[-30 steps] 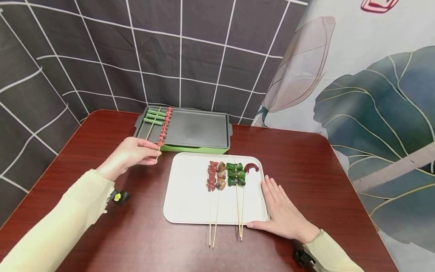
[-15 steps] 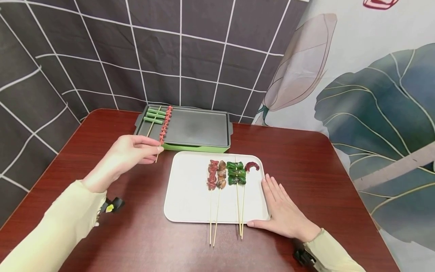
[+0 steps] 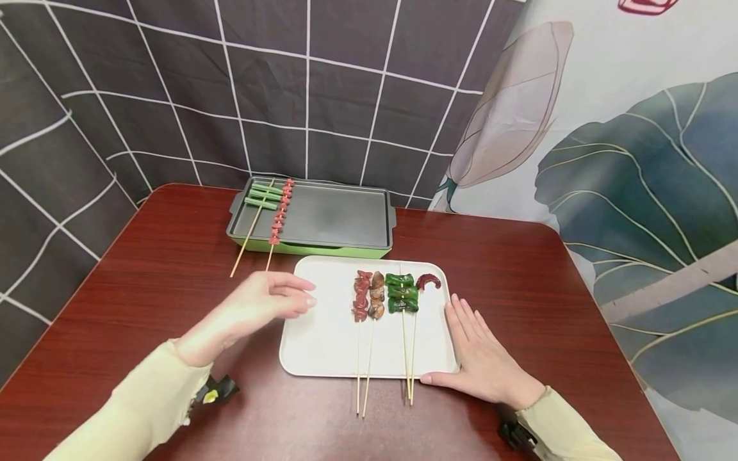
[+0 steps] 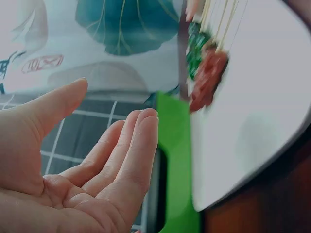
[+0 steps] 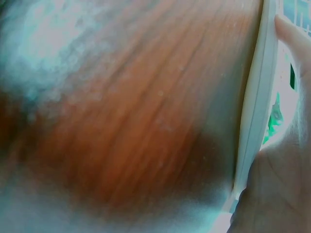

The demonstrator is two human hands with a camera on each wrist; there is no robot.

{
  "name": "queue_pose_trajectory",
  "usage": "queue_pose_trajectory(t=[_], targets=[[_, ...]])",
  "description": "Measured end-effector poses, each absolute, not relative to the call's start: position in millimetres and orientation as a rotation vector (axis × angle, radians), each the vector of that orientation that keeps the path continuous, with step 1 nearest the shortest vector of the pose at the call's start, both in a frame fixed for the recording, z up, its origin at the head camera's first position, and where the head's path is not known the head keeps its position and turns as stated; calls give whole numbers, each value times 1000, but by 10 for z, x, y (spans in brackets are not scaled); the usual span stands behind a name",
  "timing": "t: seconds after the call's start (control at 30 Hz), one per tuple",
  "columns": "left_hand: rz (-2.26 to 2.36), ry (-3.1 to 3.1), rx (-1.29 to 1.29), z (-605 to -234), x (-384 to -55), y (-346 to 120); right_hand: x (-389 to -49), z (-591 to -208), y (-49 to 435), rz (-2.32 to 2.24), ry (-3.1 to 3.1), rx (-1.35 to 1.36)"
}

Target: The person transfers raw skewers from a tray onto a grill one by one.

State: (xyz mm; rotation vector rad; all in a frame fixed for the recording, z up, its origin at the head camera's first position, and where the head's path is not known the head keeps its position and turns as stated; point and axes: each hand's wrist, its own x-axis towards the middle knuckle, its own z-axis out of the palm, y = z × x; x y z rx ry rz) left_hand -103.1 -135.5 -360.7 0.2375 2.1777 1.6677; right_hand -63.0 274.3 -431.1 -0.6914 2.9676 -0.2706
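Observation:
My left hand (image 3: 259,307) hovers near the left edge of the white tray (image 3: 311,333), palm empty and fingers relaxed; the left wrist view shows the thumb apart from the fingers (image 4: 136,150). Against the tray's right edge rests my right hand (image 3: 487,362), fingers extended and thumb at the front corner. On the tray lie a reddish meat skewer (image 3: 360,298), a brown skewer (image 3: 377,296), a green vegetable skewer (image 3: 402,294) and a dark red curled tentacle skewer (image 3: 428,280). A red-piece skewer (image 3: 280,214) and a green-stick skewer (image 3: 262,196) lie on the grill plate (image 3: 340,214).
The grey grill plate sits on a green base (image 3: 328,251) behind the tray. Several skewer sticks overhang the tray's front edge. A dark gridded cloth (image 3: 259,83) hangs behind the brown table (image 3: 496,256), with a leaf-patterned cloth (image 3: 646,179) at right.
My left hand has let go of the red-piece skewer's stick at the grill and moved right and toward me, to the tray's left edge. The right hand stays put.

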Motion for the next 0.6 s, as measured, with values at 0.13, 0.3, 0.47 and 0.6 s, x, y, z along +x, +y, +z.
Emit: queue_pose_trajectory(t=[0.13, 0.3, 0.47, 0.6], targets=[[1656, 2135, 230, -3753, -954, -1191, -632, -4315, 2739, -279, 2968, -697], [1732, 1987, 256, -3918, -874, -1039, -632, -4312, 2736, -280, 2960, -697], [1777, 1857, 242, -4037, -794, -925, -635, -4303, 2740, -265, 2963, -701], [1777, 1817, 194, -4083, -735, -834, -634, -4299, 2743, -266, 2960, -700]])
